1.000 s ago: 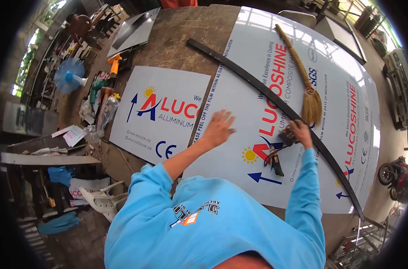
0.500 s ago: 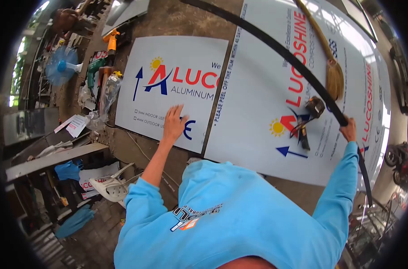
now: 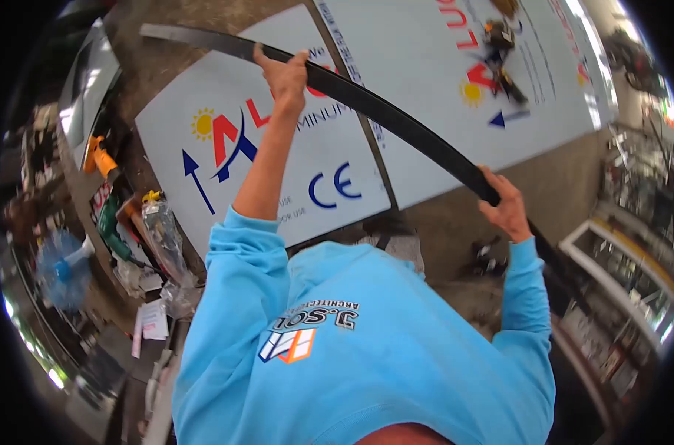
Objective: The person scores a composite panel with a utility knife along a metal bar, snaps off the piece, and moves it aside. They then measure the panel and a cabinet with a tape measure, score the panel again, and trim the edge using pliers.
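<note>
- Left hand is holding the black bar, fingers part-spread; right hand is clasping it, fingers curled.
- Bar is spanning two white sheets; a slipping grip could be scratching them.

My left hand and right hand hold a long, flat black strip. It crosses over a white, red-and-blue-printed panel.
</note>
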Available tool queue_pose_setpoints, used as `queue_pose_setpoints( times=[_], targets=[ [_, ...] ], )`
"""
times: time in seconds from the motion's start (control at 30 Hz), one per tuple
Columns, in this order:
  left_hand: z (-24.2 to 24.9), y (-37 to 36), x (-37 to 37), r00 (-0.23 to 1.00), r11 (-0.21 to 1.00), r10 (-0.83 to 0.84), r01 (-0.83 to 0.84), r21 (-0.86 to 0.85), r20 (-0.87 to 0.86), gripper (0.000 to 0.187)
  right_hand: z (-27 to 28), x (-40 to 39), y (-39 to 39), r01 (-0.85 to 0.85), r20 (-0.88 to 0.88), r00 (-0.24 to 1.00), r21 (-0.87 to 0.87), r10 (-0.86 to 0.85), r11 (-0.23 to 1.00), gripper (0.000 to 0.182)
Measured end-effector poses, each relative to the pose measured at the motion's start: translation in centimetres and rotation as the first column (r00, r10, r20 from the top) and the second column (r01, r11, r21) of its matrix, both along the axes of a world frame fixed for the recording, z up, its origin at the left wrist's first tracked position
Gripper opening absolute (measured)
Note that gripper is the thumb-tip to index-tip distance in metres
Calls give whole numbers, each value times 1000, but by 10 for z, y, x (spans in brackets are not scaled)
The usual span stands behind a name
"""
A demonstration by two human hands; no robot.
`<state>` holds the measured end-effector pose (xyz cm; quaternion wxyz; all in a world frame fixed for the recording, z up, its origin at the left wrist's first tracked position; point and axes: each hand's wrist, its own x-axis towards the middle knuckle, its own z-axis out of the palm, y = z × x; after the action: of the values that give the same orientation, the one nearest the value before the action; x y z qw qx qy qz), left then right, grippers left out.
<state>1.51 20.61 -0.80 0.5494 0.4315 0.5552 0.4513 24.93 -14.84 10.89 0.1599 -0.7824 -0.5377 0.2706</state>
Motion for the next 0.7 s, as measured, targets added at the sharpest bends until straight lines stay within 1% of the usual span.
queue_pose_setpoints(
  times=[0.03, 0.07, 0.1, 0.13, 0.17, 0.2, 0.23, 0.27, 0.3, 0.33, 0.37, 0.4, 0.43, 0.47, 0.5, 0.53, 0.57, 0.63, 0.67, 0.7],
  targets=[
    [-7, -7, -8, 999, 999, -44, 44, -28, -2, 80, -7, -31, -19, 33, 17, 999, -6, -33, 999, 69],
    [-13, -1, -13, 986, 995, -84, 90, 34, -143, 81, -16, -55, -34, 66, 43, 997, 11, -66, 998, 70],
    [-16, 15, -13, 956, 983, -107, 144, 118, -272, 83, -22, -78, -54, 121, 25, 992, -38, -120, 992, 71],
    [-30, 32, -16, 932, 958, -155, 223, 180, -329, 85, -39, -96, -87, 208, -2, 978, -63, -208, 976, 70],
    [-21, 42, -15, 898, 962, -207, 260, 89, -389, 86, -53, -118, -120, 273, -39, 960, -87, -277, 958, 71],
    [-12, 47, -12, 854, 958, -258, 287, -3, -451, 88, -70, -141, -157, 309, -42, 949, -60, -311, 949, 69],
    [-24, 49, -7, 843, 949, -274, 315, 13, -462, 88, -71, -169, -175, 401, -86, 908, -114, -411, 909, 66],
    [-47, 59, -7, 808, 918, -238, 368, 145, -540, 89, -78, -196, -183, 460, -128, 875, -84, -467, 884, 63],
    [-56, 80, -9, 776, 866, -159, 406, 292, -610, 91, -93, -220, -187, 464, -70, 882, -43, -466, 885, 64],
    [-47, 79, -8, 730, 877, -161, 414, 242, -664, 91, -100, -236, -178, 475, -115, 874, 0, -472, 880, 66],
    [-29, 75, -6, 578, 907, -154, 404, 117, -801, 87, -106, -251, -173, 492, -147, 863, 22, -484, 870, 66],
    [-28, 74, -9, 514, 885, -116, 443, 147, -850, 87, -110, -264, -164, 538, -172, 829, -17, -532, 843, 65],
    [-31, 75, -13, 522, 867, -143, 476, 148, -841, 87, -113, -270, -150, 553, -176, 821, 12, -542, 833, 64],
    [-32, 66, -16, 513, 860, -134, 485, 157, -848, 87, -114, -275, -139, 569, -177, 812, 30, -556, 822, 63],
    [-32, 51, -18, 428, 827, -176, 552, 103, -886, 88, -112, -276, -129, 576, -193, 805, 33, -560, 817, 63],
    [-32, 37, -19, 337, 790, -211, 611, 43, -917, 88, -111, -273, -116, 570, -164, 815, 50, -556, 820, 62],
    [-31, 18, -19, 327, 784, -203, 618, 46, -923, 88, -111, -268, -103, 564, -134, 822, 67, -553, 823, 60],
    [-31, -27, -24, 287, 690, -291, 723, 7, -913, 88, -114, -260, -88, 560, -160, 824, 87, -543, 824, 60],
    [-31, -43, -24, 279, 683, -286, 730, 9, -917, 88, -115, -255, -81, 551, -168, 831, 113, -530, 827, 61],
    [-33, -58, -26, 284, 676, -287, 736, 17, -915, 88, -117, -253, -77, 547, -179, 835, 174, -520, 819, 60]
  ],
)
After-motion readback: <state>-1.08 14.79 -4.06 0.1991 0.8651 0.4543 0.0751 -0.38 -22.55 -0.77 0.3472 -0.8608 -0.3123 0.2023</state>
